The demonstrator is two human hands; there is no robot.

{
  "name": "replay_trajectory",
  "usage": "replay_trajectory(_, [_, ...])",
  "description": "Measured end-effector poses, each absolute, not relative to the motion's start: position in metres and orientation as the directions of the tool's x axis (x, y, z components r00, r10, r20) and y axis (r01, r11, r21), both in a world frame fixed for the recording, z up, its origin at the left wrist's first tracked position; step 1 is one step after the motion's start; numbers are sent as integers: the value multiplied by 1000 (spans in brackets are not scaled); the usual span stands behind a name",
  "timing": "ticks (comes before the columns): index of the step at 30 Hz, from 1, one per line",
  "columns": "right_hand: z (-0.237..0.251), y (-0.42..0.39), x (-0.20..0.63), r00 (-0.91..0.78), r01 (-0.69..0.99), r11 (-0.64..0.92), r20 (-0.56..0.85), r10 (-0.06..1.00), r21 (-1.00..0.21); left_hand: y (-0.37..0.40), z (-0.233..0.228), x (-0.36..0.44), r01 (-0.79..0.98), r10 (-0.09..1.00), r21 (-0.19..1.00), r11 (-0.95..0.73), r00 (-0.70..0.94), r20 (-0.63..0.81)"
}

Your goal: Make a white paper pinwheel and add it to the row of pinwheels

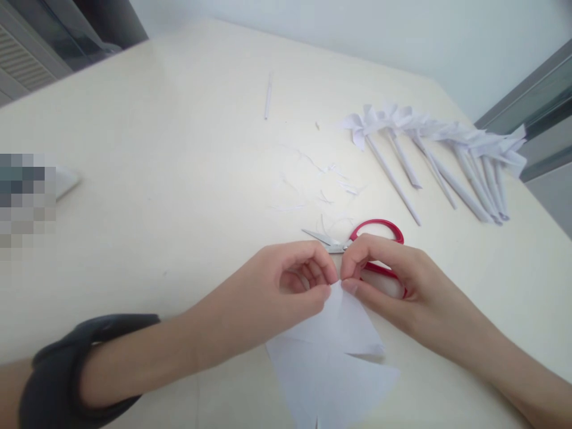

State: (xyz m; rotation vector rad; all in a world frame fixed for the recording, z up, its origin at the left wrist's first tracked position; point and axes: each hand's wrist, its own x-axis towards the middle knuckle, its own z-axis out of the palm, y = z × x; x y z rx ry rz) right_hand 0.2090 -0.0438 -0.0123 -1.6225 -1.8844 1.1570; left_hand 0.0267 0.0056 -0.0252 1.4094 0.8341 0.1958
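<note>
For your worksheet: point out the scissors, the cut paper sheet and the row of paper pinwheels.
scissors point(379, 225), head view, red handle loop.
cut paper sheet point(330, 363), head view, middle.
row of paper pinwheels point(429, 128), head view, folded heads.

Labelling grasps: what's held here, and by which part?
Both hands, left hand and right hand, pinch the upper tip of the white cut paper sheet between their fingers. The red-handled scissors lie unheld behind them.

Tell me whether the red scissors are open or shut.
Nearly shut: the red scissors lie flat on the table, blades together in one narrow point, behind both hands.
</note>
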Motion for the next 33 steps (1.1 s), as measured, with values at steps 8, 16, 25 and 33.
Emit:
replay_trajectory(8, [-14,-48,206,-265,624,22,-185,946,-781,2,-26,27,379,595,920,102,718,-362])
replay_trajectory(16, [-15,-48,204,-256,595,12,-175,951,-804,2,-23,27,366,662,931,-10,700,-268])
replay_trajectory(25, [-14,-52,204,-268,558,-7,-188,945,-830,0,-24,24,305,715,945,-121,687,-130])
replay_trajectory(33, [-12,-51,209,-324,488,21,-159,933,-872,-1,-21,23,246,724,967,-69,679,-121])
